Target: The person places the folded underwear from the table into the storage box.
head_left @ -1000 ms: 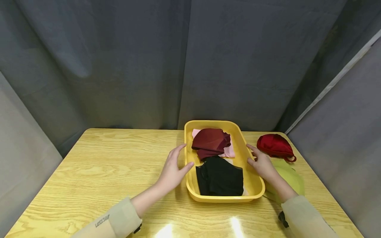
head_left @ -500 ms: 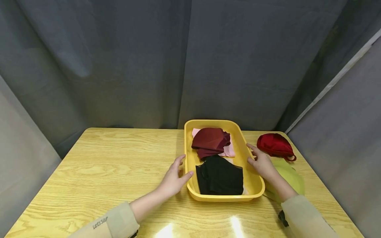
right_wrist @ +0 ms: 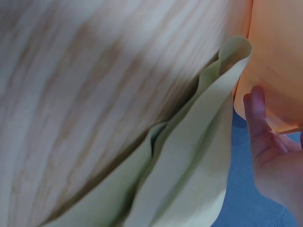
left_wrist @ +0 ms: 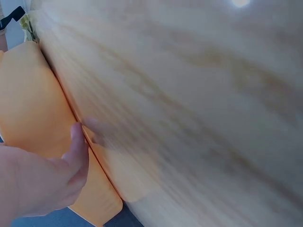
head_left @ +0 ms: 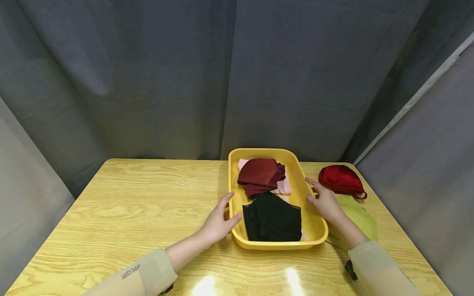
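Note:
A yellow plastic tray (head_left: 279, 246) stands on the wooden table. Inside it lie a folded maroon garment (head_left: 260, 172), a folded black garment (head_left: 275, 218) and pale pink cloth (head_left: 284, 187) partly hidden beneath. My left hand (head_left: 218, 222) is at the tray's left side, its fairly straight fingers along the outer wall and its thumb over the rim. On the opposite side, my right hand (head_left: 326, 204) has extended fingers against the outer wall, thumb at the rim. The right wrist view shows those fingers (right_wrist: 257, 113) lying flat against the tray.
A shiny red bra-like garment (head_left: 342, 180) lies at the table's back right corner. Lime-green cloth (head_left: 361, 222) lies under the right forearm, close beside the tray. Grey curtains (head_left: 166, 82) hang behind the table (head_left: 129, 205) and along both sides.
My left hand has slid along the tray's left side toward the front edge of the table. The right hand, tray and clothes look almost unmoved.

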{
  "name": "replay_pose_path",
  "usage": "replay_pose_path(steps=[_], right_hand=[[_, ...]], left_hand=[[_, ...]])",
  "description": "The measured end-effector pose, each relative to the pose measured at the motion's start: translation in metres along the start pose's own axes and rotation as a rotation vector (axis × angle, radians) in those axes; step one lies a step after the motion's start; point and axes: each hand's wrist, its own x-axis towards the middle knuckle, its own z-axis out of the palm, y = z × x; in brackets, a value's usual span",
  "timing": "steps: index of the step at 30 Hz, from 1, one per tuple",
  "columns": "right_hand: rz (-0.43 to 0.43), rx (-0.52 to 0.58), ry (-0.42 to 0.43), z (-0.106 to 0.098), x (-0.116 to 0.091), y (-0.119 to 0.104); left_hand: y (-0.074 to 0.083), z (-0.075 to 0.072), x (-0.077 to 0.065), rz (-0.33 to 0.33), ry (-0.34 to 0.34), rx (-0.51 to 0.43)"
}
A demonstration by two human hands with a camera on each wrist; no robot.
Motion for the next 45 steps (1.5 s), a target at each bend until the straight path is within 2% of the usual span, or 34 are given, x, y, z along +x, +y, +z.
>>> replay_pose_path(steps=[6,11,19,26,32,35,40,45], right_hand=[[-0.006,0.005,-0.01,-0.001,0.001,-0.002],[-0.025,-0.025,0.0,-0.004,-0.001,-0.003],[-0.131,-0.057,0.069,-0.014,-0.008,-0.01],[-0.127,0.037,0.073,-0.031,-0.02,-0.014],[-0.162,0.042,0.103,-0.037,-0.033,-0.009],[-0.183,0.025,0.145,-0.042,-0.041,-0.008],[-0.171,-0.011,0.197,-0.053,-0.053,-0.003],[-0.123,-0.035,0.21,-0.062,-0.062,0.006]], left_hand=[[-0.001,-0.001,0.003,-0.007,-0.012,0.025],[0.002,0.0,0.003,-0.02,-0.027,-0.001],[0.003,-0.001,0.005,-0.009,-0.027,0.015],[0.004,-0.001,0.005,-0.001,-0.018,0.006],[0.006,0.0,0.006,0.003,-0.01,0.008],[0.007,0.0,0.005,-0.015,-0.01,0.005],[0.01,0.0,0.004,-0.049,-0.005,0.012],[0.012,0.001,0.003,-0.071,0.019,-0.04]])
